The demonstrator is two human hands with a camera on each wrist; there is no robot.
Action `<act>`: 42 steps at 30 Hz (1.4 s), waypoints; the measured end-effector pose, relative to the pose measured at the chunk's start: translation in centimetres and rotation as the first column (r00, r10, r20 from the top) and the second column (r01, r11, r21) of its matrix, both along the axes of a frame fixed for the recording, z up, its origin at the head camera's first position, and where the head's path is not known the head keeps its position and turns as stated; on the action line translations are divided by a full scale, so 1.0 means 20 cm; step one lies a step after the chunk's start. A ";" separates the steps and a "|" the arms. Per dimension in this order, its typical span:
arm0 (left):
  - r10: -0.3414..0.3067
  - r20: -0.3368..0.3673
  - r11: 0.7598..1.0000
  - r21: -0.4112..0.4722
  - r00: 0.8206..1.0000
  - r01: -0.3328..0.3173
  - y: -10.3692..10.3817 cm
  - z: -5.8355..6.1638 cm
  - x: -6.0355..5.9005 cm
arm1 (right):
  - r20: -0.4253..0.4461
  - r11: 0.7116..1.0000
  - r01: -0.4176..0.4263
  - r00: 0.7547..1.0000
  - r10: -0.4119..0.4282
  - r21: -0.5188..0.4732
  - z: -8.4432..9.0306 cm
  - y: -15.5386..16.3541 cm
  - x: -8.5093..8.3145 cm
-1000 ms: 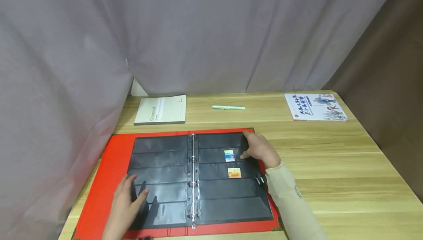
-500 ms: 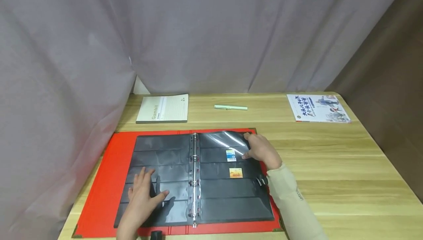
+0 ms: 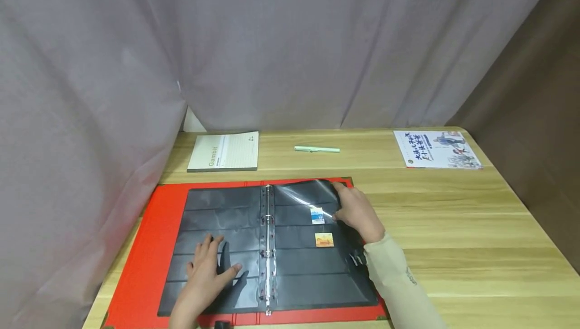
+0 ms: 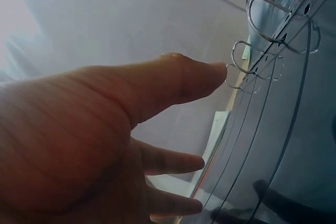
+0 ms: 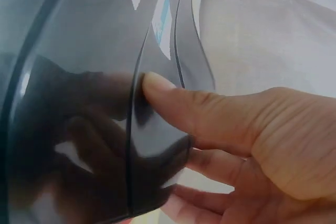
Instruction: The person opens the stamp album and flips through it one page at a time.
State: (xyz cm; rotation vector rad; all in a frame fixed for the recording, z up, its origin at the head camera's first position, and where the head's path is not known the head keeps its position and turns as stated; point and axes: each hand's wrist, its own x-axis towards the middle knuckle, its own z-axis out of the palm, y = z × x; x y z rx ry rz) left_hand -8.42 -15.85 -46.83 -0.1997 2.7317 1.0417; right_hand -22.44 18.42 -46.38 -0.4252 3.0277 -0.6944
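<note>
A red ring binder (image 3: 144, 238) lies open on the wooden table, filled with black pocket pages (image 3: 299, 273). Two small stamps, a blue one (image 3: 317, 215) and an orange one (image 3: 323, 240), sit in pockets of the right page. My right hand (image 3: 358, 210) pinches the upper outer edge of the right page (image 5: 79, 103), thumb on top and fingers beneath, and that corner is lifted and glossy. My left hand (image 3: 209, 268) rests flat on the left page with straight, spread fingers (image 4: 173, 77), close to the metal rings (image 4: 262, 24).
At the back of the table lie a cream notebook (image 3: 224, 151), a pale green pen (image 3: 316, 149) and a white illustrated booklet (image 3: 436, 149). Grey curtains hang behind and to the left. Bare wood table (image 3: 476, 228) stretches to the right of the binder.
My left hand slid from the page's left edge toward the rings. The right hand has raised the top outer corner of the right page, which now curls and catches light.
</note>
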 end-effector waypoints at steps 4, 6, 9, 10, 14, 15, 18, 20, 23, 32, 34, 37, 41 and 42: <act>0.001 0.000 1.000 -0.006 1.000 -0.001 0.00 -0.01 0.00 | 0.041 0.997 0.015 0.999 -0.012 -0.073 -0.01 0.02 0.01; 0.000 0.001 1.000 -0.006 1.000 0.000 0.00 -0.01 0.00 | 0.081 0.993 0.027 0.997 -0.018 -0.115 -0.01 0.03 0.02; -0.006 -0.002 1.000 -0.010 1.000 0.006 0.00 -0.01 0.01 | 0.138 0.974 0.054 0.990 -0.023 -0.220 -0.01 0.06 0.03; -0.007 -0.003 1.000 -0.012 1.000 0.007 0.00 -0.01 0.01 | 0.147 0.965 0.060 0.989 -0.023 -0.255 0.00 0.07 0.03; -0.014 -0.006 1.000 -0.025 1.000 0.014 0.00 -0.01 0.01 | 0.168 0.943 0.077 0.985 -0.023 -0.322 0.01 0.12 0.05; -0.016 -0.008 0.999 -0.027 1.000 0.016 0.00 -0.01 0.01 | 0.176 0.941 0.081 0.984 -0.024 -0.329 0.01 0.13 0.06; -0.022 -0.013 0.999 -0.031 1.000 0.021 0.00 -0.01 0.01 | 0.203 0.935 0.085 0.979 -0.015 -0.343 0.02 0.16 0.07; -0.026 -0.015 0.999 -0.032 1.000 0.025 0.00 -0.01 0.01 | 0.214 0.928 0.087 0.977 -0.008 -0.362 0.02 0.18 0.08; -0.033 -0.015 0.999 -0.038 0.999 0.033 0.00 -0.01 0.00 | 0.219 0.922 0.083 0.976 0.002 -0.377 0.02 0.19 0.09; -0.051 -0.026 0.998 -0.049 0.998 0.050 0.00 -0.02 0.00 | 0.261 0.900 0.042 0.962 0.081 -0.434 0.01 0.24 0.10; -0.057 -0.038 0.997 -0.051 0.998 0.055 0.00 -0.02 0.00 | 0.279 0.873 0.044 0.954 0.108 -0.486 0.01 0.25 0.11; -0.063 -0.057 0.996 -0.061 0.996 0.060 0.01 -0.03 0.00 | 0.316 0.821 0.053 0.936 0.158 -0.568 -0.01 0.27 0.12; -0.065 -0.084 0.995 -0.086 0.994 0.058 0.02 -0.06 0.01 | 0.360 0.768 0.051 0.902 0.240 -0.638 -0.02 0.30 0.14; -0.064 -0.090 0.994 -0.097 0.994 0.056 0.02 -0.06 0.01 | 0.370 0.758 0.052 0.893 0.256 -0.650 -0.03 0.30 0.14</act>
